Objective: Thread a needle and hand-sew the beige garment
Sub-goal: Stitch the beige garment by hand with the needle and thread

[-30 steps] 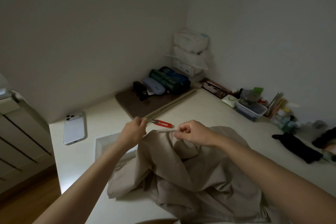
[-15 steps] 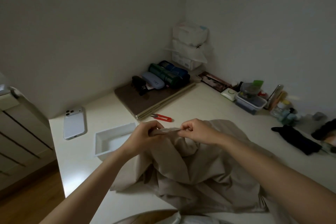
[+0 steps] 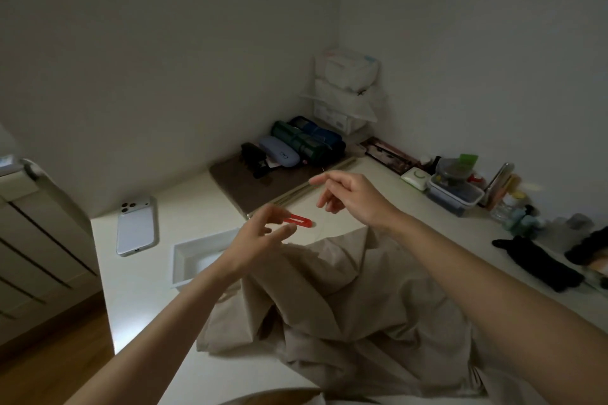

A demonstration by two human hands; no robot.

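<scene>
The beige garment [image 3: 345, 293] lies crumpled on the white table [image 3: 141, 289] in front of me. My right hand [image 3: 352, 197] is raised above its far edge; thumb and forefinger pinch a thin needle [image 3: 324, 170] whose tip sticks up past the fingers. The thread is too faint to trace. My left hand [image 3: 260, 237] hovers with fingers spread and relaxed, holding nothing, just short of the red thread snips [image 3: 300, 220] on the table beyond the garment.
A white tray [image 3: 179, 265] sits left of the garment, a phone [image 3: 136, 227] further left. A brown board [image 3: 263, 184] with cases and rolled items fills the back corner. Containers [image 3: 455, 194] and black items [image 3: 539, 263] line the right wall.
Both hands have let go of the garment's edge. The right hand rose up and away from the cloth with the needle. The left hand opened and moved toward the red snips.
</scene>
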